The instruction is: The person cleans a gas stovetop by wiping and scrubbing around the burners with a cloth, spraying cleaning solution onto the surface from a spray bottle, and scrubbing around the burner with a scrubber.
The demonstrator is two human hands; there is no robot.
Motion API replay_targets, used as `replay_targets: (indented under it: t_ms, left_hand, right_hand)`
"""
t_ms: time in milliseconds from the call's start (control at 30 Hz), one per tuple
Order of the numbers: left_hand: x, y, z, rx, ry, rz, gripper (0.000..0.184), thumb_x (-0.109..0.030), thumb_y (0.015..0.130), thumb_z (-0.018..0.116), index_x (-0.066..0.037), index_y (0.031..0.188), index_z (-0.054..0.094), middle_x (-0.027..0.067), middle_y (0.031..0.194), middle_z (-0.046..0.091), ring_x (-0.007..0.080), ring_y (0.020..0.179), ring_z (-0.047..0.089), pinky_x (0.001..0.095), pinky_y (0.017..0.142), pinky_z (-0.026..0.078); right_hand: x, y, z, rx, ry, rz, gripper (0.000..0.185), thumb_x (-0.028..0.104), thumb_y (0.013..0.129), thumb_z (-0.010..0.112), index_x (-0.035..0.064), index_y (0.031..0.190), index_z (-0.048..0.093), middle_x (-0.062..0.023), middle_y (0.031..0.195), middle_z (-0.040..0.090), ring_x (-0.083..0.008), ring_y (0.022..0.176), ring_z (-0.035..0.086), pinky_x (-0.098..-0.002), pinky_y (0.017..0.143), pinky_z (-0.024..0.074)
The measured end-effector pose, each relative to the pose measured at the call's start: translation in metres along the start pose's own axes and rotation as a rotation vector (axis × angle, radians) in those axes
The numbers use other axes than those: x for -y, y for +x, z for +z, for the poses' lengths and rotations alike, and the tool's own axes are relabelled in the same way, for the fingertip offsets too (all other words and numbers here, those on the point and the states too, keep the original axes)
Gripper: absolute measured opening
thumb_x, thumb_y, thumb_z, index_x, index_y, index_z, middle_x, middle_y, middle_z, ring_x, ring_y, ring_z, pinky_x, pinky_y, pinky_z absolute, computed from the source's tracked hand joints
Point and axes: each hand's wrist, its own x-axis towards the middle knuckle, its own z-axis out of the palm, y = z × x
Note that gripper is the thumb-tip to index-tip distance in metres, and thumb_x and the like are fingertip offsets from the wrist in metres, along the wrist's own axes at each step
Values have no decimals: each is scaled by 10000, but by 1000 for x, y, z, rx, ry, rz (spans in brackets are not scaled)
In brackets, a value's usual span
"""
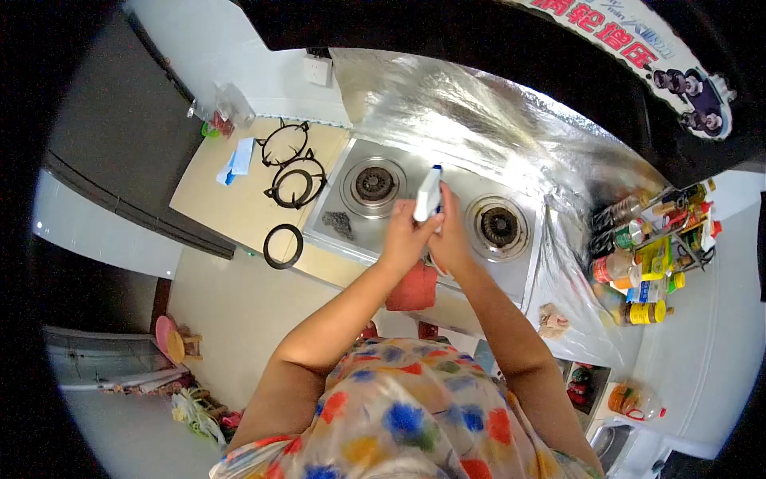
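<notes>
A white spray bottle (428,194) with a blue nozzle tip is held over the middle of the steel gas stove (415,169). My left hand (405,235) is closed round its near side, and my right hand (451,231) wraps it from the other side. The left burner (373,184) and right burner (499,227) have no pan supports on them. A dark scouring pad (338,224) lies on the stove near my left hand. Just below the hands, a red cloth (412,288) hangs at the stove's front edge.
Black pan supports (285,144) and a black ring (283,246) lie on the left counter (209,177), near a blue-white packet (236,162). Sauce bottles (630,233) crowd a rack at right. A crumpled cloth (552,320) lies on foil; the range hood (479,48) overhangs the back.
</notes>
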Motion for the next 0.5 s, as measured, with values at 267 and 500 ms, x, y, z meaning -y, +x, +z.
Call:
replay_targets:
  t_ms: [267,500]
  left_hand:
    - [13,-2,61,182,-330,-96,307,-143,953,607,-5,1209,511,73,1068,621,119,942,577,272,874,466]
    - [89,-27,25,73,-44,-325,300,-291,989,542,-15,1086,609,56,1024,642,140,959,560,289,888,439]
  right_hand:
    - [-76,20,-74,2,150,276,463,128,806,707,-12,1212,534,-149,1033,653,-249,896,641,-384,790,519]
    - [-150,65,-77,249,-30,477,448,219,760,679,2,1138,572,-159,947,668,-285,899,656,-406,802,506]
